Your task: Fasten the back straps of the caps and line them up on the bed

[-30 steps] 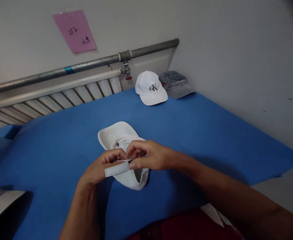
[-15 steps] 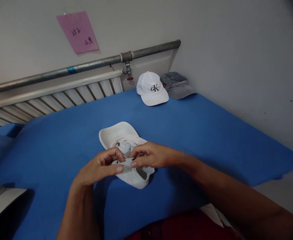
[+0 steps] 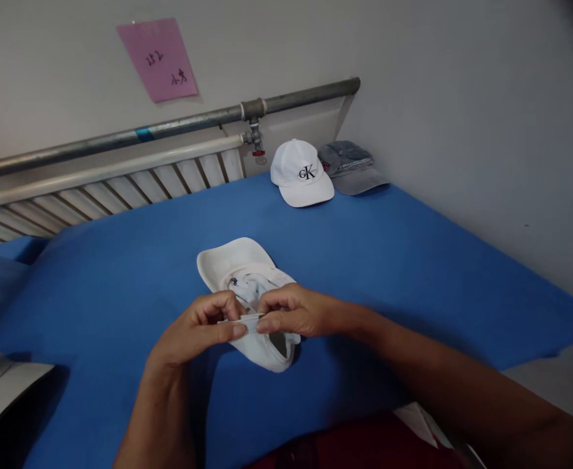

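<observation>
A white baseball cap rests upside down on the blue table, its brim pointing away to the upper left and its hollow inside partly showing. Across its back runs a light strap. My left hand pinches the strap's left part between thumb and fingers. From the other side my right hand pinches the strap too, a short stretch of it showing between the two thumbs. The fingers hide the strap's ends, so its fastening cannot be made out.
A white cap with black letters and a grey cap sit at the far corner of the blue table. Behind stand a radiator and a pipe. At lower left is a white curved object.
The strap between my hands has turned flatter toward me, and a dark ring seen by my left fingers is now hidden. Both hands still pinch it; the view has shifted slightly.
</observation>
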`<state>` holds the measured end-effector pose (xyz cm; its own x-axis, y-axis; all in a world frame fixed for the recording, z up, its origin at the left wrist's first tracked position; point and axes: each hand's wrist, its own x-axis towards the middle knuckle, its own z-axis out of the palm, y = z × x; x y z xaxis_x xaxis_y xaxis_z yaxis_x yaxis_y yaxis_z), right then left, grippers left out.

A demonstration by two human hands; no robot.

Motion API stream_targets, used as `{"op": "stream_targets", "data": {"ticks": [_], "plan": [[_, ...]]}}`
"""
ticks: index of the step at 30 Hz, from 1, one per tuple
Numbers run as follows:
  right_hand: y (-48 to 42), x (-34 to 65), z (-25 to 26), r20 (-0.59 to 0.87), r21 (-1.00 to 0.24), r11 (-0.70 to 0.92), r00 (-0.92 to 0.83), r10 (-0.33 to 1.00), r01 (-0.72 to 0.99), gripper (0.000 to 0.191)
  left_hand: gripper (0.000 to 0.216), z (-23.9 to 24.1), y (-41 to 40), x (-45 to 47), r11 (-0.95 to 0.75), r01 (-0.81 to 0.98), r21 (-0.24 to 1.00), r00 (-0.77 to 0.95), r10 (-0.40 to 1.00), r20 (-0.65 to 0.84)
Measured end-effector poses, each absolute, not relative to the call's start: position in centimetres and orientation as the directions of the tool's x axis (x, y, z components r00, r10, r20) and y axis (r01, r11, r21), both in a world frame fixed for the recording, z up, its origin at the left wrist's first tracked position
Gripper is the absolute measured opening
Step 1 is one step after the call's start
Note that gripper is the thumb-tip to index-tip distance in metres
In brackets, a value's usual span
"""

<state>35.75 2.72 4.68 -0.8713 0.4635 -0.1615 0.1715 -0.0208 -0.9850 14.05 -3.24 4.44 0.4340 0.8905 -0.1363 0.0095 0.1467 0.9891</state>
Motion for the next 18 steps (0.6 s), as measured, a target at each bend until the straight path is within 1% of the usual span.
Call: {"op": "stream_targets", "data": {"ticks": [7, 18], "plan": [[2.1, 35.5, 4.2, -0.090, -0.993, 0.025, -0.865, 0.493, 0.118, 0.031, 0.020, 3.8, -3.2, 13.6, 0.136, -0.071, 0.988, 0.479, 0.874, -0.086], [1.5, 35.0, 3.8, 0.013, -0.986, 0.143, -0.823, 0.567, 0.083, 0.031, 0.023, 4.1, -3.2, 13.4, 0.155, -0.056, 0.986, 0.482, 0.869, -0.109]]}}
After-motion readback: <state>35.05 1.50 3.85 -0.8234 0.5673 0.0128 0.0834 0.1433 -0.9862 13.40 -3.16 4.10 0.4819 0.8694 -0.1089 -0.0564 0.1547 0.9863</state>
